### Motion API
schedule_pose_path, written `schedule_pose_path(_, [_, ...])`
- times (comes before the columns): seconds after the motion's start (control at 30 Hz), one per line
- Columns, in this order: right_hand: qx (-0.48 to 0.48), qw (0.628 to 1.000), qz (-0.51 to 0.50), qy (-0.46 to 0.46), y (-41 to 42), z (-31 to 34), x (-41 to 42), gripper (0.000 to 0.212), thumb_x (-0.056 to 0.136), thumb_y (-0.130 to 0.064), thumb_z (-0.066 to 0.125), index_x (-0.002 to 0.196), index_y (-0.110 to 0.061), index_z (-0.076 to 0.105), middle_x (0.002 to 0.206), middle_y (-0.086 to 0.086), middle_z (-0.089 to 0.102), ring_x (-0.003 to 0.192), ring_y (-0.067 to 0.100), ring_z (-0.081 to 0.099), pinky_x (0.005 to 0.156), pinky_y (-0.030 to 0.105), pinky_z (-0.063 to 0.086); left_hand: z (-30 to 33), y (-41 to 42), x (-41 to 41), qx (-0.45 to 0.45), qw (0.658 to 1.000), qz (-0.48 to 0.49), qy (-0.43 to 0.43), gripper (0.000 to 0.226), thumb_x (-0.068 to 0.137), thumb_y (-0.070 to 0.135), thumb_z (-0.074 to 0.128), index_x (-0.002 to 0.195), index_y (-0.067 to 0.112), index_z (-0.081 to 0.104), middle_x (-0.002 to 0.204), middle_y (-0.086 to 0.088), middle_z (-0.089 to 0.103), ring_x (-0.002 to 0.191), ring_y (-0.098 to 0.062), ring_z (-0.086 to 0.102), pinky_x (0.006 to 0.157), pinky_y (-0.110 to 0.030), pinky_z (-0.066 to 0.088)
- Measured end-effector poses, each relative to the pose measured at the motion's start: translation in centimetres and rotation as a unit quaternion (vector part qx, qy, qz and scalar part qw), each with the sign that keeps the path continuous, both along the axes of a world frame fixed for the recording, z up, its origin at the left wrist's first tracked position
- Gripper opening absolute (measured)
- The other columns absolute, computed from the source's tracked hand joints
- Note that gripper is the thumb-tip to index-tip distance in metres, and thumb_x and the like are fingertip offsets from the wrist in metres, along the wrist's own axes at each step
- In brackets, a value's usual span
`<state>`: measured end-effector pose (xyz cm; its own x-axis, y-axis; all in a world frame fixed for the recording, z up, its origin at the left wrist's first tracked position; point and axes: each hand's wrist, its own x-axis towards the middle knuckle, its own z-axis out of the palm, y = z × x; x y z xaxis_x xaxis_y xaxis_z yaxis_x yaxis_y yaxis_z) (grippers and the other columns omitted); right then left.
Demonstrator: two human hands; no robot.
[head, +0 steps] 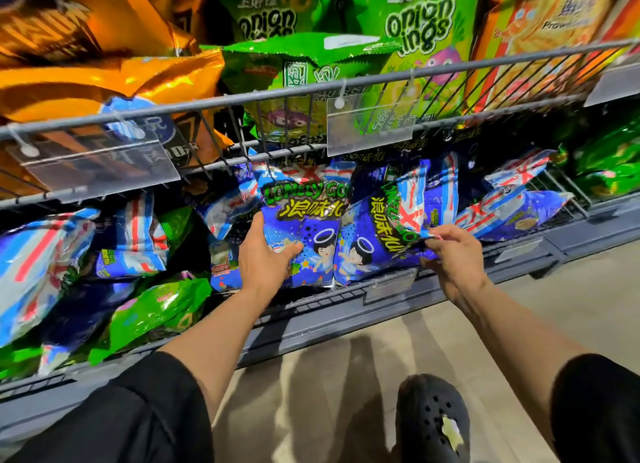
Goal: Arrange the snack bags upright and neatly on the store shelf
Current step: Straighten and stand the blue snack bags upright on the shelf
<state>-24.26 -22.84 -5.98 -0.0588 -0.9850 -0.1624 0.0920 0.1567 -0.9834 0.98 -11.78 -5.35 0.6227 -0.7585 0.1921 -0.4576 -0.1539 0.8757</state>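
You are gripping one upright blue bag (pixel 304 234) in your left hand (pixel 265 258) and pinching a tilted blue bag (pixel 377 234) by its edge with your right hand (pixel 453 254), with many toppled bags (pixel 52 254) lying unsorted on both sides.

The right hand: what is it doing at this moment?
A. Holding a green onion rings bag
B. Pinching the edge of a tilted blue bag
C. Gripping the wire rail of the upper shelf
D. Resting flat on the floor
B: the right hand pinches the edge of the tilted blue bag on the lower shelf, while the left hand grips the upright blue bag beside it.
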Motion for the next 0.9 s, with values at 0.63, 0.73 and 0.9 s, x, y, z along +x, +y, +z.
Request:
schedule_pose_path(0.63, [0.043,0.981,0.123,-0.141,-3.2,1.9,12.3,0.023,0.093,0.001,0.049,0.082,-0.019,0.054,0.075,-0.001,0.057,0.065,0.009,0.054,0.058,0.024,0.040,-1.2,4.0,2.0,0.032,0.998,0.061,-0.009,0.064,0.069,0.013,0.082,0.124,0.018,0.049,0.098,0.011,0.063,0.089,-0.011,0.059,0.076,-0.021,0.040])
schedule_pose_path(0.73, [0.053,0.973,0.154,-0.162,-2.5,1.3,14.5,0.027,0.086,0.007,0.057,0.102,-0.015,0.055,0.080,0.002,0.064,0.053,0.001,0.059,0.052,0.015,0.049,-1.9,4.0,2.0,0.040,0.997,0.061,-0.017,0.069,0.069,0.012,0.082,0.128,0.018,0.048,0.103,0.009,0.064,0.095,-0.013,0.061,0.077,-0.023,0.042])
schedule_pose_path(0.9, [0.052,0.988,0.144,0.036,-2.5,-0.8,16.9,0.062,0.067,-0.032,0.074,0.120,-0.006,0.055,0.113,0.014,0.066,0.099,0.027,0.065,0.091,0.040,0.054,-3.0,3.5,2.0,0.045,0.994,0.093,-0.029,0.072,0.068,0.015,0.082,0.131,0.020,0.048,0.104,0.007,0.067,0.100,-0.022,0.065,0.082,-0.033,0.048])
